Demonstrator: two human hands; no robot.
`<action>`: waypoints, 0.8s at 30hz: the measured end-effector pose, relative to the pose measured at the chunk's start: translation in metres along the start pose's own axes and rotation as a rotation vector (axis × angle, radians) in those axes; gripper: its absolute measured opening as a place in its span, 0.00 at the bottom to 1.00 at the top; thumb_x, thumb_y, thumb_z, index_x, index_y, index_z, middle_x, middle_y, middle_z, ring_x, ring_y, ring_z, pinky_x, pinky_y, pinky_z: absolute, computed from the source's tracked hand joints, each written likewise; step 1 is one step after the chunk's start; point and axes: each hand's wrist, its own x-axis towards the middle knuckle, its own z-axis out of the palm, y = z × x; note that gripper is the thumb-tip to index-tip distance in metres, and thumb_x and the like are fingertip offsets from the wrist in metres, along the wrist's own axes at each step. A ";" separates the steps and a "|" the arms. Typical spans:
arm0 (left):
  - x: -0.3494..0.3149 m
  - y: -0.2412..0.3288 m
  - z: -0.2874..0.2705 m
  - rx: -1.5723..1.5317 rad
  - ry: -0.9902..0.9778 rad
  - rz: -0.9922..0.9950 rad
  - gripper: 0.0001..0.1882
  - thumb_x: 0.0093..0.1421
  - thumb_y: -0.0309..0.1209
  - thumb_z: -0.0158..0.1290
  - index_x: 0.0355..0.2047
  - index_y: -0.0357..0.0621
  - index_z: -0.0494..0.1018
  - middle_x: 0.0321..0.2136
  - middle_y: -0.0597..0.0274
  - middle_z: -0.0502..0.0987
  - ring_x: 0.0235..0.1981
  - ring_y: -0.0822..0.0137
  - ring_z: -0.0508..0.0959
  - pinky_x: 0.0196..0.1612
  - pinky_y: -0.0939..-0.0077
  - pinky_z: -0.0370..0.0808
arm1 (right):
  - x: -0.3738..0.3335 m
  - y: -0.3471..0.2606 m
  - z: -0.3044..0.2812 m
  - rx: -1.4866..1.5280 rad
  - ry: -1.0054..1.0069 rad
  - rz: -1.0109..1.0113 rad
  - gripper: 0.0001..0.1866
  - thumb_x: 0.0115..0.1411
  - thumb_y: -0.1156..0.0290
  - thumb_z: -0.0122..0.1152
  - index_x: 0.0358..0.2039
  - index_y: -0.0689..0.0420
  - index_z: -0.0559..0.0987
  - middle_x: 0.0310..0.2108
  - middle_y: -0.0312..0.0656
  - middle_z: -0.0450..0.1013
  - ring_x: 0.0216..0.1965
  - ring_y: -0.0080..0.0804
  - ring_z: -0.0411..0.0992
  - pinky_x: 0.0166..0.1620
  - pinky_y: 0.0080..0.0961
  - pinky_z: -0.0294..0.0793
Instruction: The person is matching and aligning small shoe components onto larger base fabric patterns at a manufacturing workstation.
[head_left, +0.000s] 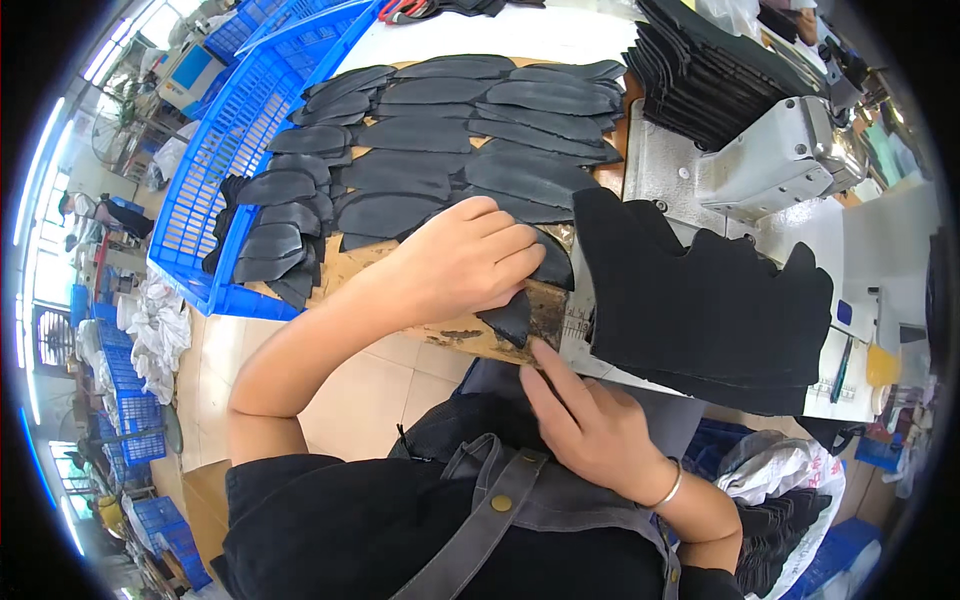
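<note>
My left hand (468, 258) is closed over the front of a worn wooden board (440, 335), its fingers curled down onto a small curved black piece (508, 320). The knuckles hide part of that piece. At the board's front edge is my right hand (600, 428), its index finger and thumb stretched out close to the tip of the black piece. Whether the fingertips touch it I cannot tell. Overlapping rows of leaf-shaped black pieces (395, 172) cover the board behind my left hand. To the right lies a stack of larger black cut panels (700, 300) with notched edges.
A blue plastic basket (215, 190) stands left of the board. A pale sewing machine (775, 160) sits at the back right, beside a tall stack of dark panels (700, 75). A white bag (790, 470) with dark pieces is at the lower right.
</note>
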 end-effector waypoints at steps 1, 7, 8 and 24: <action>0.002 -0.002 -0.001 0.003 -0.018 0.025 0.19 0.40 0.29 0.61 0.35 0.39 0.74 0.35 0.63 0.74 0.36 0.65 0.75 0.43 0.71 0.71 | 0.006 -0.004 0.005 -0.004 0.014 0.064 0.23 0.52 0.71 0.55 0.51 0.59 0.73 0.54 0.48 0.69 0.19 0.20 0.62 0.20 0.12 0.65; 0.011 -0.004 0.011 0.004 -0.033 0.108 0.16 0.39 0.30 0.62 0.30 0.42 0.73 0.33 0.64 0.75 0.33 0.67 0.75 0.40 0.73 0.70 | 0.017 -0.014 0.015 0.030 -0.106 0.163 0.30 0.48 0.69 0.65 0.54 0.58 0.71 0.57 0.49 0.66 0.25 0.26 0.70 0.24 0.19 0.72; 0.011 -0.004 0.013 0.012 -0.041 0.121 0.15 0.39 0.31 0.62 0.29 0.42 0.73 0.32 0.64 0.75 0.33 0.67 0.75 0.39 0.73 0.70 | 0.017 -0.014 0.015 0.030 -0.110 0.162 0.30 0.48 0.69 0.65 0.54 0.58 0.71 0.57 0.49 0.66 0.25 0.26 0.70 0.24 0.19 0.72; -0.058 -0.053 -0.087 -0.476 1.438 -0.922 0.13 0.59 0.29 0.57 0.42 0.36 0.72 0.30 0.63 0.76 0.28 0.72 0.77 0.33 0.78 0.76 | 0.013 -0.012 0.020 -0.001 -0.030 0.151 0.28 0.49 0.73 0.59 0.54 0.64 0.72 0.57 0.48 0.67 0.24 0.24 0.66 0.24 0.17 0.70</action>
